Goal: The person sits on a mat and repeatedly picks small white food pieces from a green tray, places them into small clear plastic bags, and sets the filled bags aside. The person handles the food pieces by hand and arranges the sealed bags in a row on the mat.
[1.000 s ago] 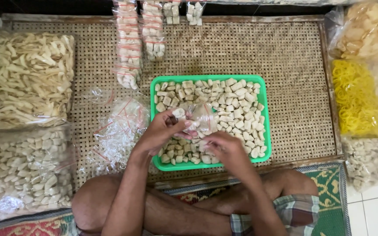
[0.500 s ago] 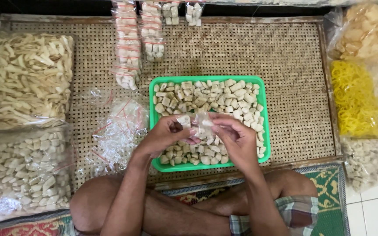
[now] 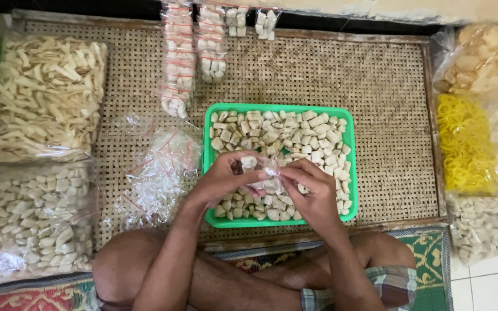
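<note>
"Clear plastic, that small bag [image 3: 263,175]. Where is it?"

"Between both hands, over the near half of the green tray [image 3: 350,173] of pale crackers [image 3: 295,135]."

"Which way does it run?"

"Its long axis goes far to near, cracker pieces inside; which end is the mouth I cannot tell."

"And the fingers?"

"Left hand [image 3: 223,181] curls round the bag's left side, thumb and fingertips pinching near its far end. Right hand [image 3: 312,190] pinches the right edge, fingers pressed together."

"Anything beside them?"

"A heap of empty bags [image 3: 157,173] lies left of the tray on the woven mat [image 3: 376,86]."

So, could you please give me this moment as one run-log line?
left hand: holds small clear bag | right hand: pinches bag | under hands: green tray of pale pieces | left of tray: empty bags
</note>
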